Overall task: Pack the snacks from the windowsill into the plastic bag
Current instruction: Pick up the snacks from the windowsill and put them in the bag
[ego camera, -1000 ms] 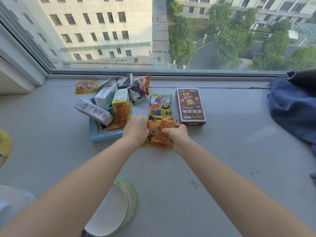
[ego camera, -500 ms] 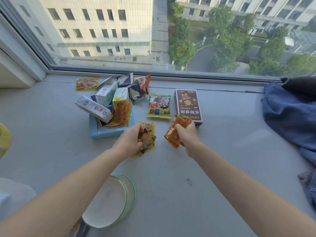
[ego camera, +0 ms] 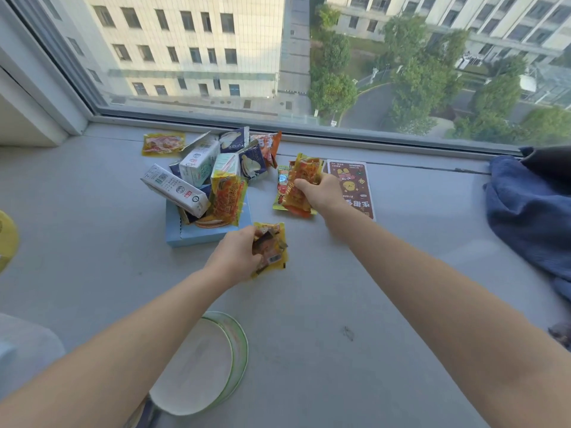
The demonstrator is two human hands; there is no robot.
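Observation:
On the grey windowsill [ego camera: 355, 288], my left hand [ego camera: 236, 257] grips a small yellow snack packet [ego camera: 272, 247] just in front of the blue box [ego camera: 210, 234]. My right hand [ego camera: 321, 193] holds an orange snack packet [ego camera: 301, 185] above a green-and-yellow packet [ego camera: 281, 183] lying flat, beside the brown snack box [ego camera: 355, 183]. The blue box is heaped with white milk cartons [ego camera: 174, 189], an orange packet [ego camera: 228, 200] and dark blue wrappers [ego camera: 251, 163]. A yellow packet [ego camera: 163, 143] lies alone near the glass. No plastic bag is clearly in view.
A blue cloth [ego camera: 531, 211] is bunched at the right end of the sill. A white round lid with a green rim [ego camera: 200, 366] lies near the front edge between my arms. A yellow object [ego camera: 6, 239] pokes in at the left edge.
My hands have separated, each with a packet. The right hand moved away toward the glass with the orange packet, over the green-and-yellow one. The left hand stayed near the blue box.

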